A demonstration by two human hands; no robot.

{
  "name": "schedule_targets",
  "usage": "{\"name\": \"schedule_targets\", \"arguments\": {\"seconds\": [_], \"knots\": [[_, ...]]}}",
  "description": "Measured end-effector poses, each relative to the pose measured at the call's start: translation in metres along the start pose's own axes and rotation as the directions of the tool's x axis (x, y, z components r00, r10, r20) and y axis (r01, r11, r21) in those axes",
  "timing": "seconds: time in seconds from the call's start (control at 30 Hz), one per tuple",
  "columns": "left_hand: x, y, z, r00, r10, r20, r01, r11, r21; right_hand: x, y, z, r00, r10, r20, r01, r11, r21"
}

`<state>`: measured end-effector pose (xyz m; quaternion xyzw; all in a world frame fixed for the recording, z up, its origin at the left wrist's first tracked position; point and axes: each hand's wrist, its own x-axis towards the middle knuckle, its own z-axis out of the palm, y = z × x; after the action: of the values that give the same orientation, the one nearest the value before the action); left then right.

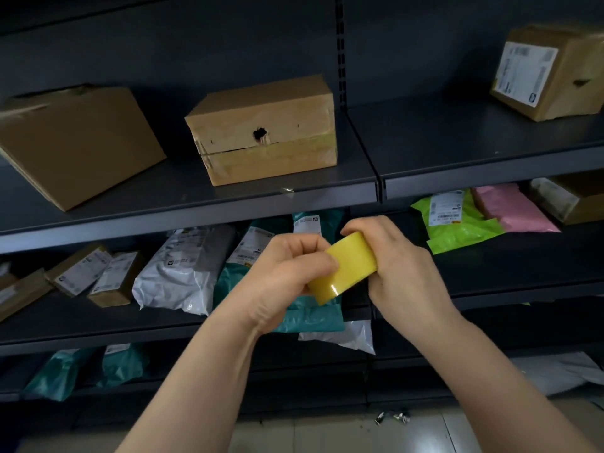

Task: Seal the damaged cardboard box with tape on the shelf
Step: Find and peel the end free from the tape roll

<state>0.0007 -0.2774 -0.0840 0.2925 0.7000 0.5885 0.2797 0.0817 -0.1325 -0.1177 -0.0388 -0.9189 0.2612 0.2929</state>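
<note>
Sitting on the upper shelf, roughly at its middle, the damaged cardboard box shows a ragged hole in its front face. A split seam runs sideways from just below it. No fresh strip crosses either one. The lower half of the front has a yellowish sheen that may be tape already on the carton; I cannot tell. Sealing itself does not look begun.

Below and in front of the box, well apart from it, the yellow tape roll is held between both hands. The left hand curls round the nearer end with the thumb pressed on the face of the roll. The right hand grips the far side. Whether a free end is lifted cannot be made out, so I judge this to be the step of finding or peeling the tape's start. Left to do: draw out a length, carry it up to the box, lay it over hole and seam, and cut or tear it.

A plain cardboard box stands to the left on the same shelf, and a labelled box stands far right. White, lime and pink mailer bags lie on the shelf below.
</note>
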Motion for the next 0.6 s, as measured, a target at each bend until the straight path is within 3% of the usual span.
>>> {"name": "schedule_targets", "arguments": {"seconds": [0.1, 0.2, 0.27, 0.33, 0.4, 0.6], "knots": [[0.002, 0.003, 0.007, 0.999, 0.000, -0.046, 0.002, 0.999, 0.032, 0.001, -0.011, 0.003, 0.998, -0.050, -0.050, 0.036, 0.968, -0.246], [0.004, 0.003, 0.009, 0.998, 0.019, -0.062, -0.014, 0.997, 0.076, -0.003, -0.017, 0.006, 0.997, -0.066, -0.049, 0.045, 0.932, -0.359], [0.004, 0.003, 0.006, 0.999, 0.038, -0.036, -0.035, 0.996, 0.082, -0.002, -0.012, 0.004, 0.998, -0.049, -0.037, 0.037, 0.959, -0.280], [0.004, 0.006, 0.000, 0.998, 0.053, 0.019, -0.053, 0.998, 0.022, 0.003, 0.000, 0.000, 0.999, 0.043, 0.016, -0.045, 0.995, 0.088], [0.003, 0.008, -0.005, 0.997, 0.052, 0.061, -0.050, 0.998, -0.023, 0.006, 0.008, -0.004, 0.985, 0.131, 0.109, -0.164, 0.898, 0.409], [0.003, 0.007, -0.003, 0.999, 0.046, 0.030, -0.045, 0.999, -0.015, 0.002, 0.000, -0.011, 0.988, 0.148, 0.031, -0.151, 0.957, 0.247]]}}
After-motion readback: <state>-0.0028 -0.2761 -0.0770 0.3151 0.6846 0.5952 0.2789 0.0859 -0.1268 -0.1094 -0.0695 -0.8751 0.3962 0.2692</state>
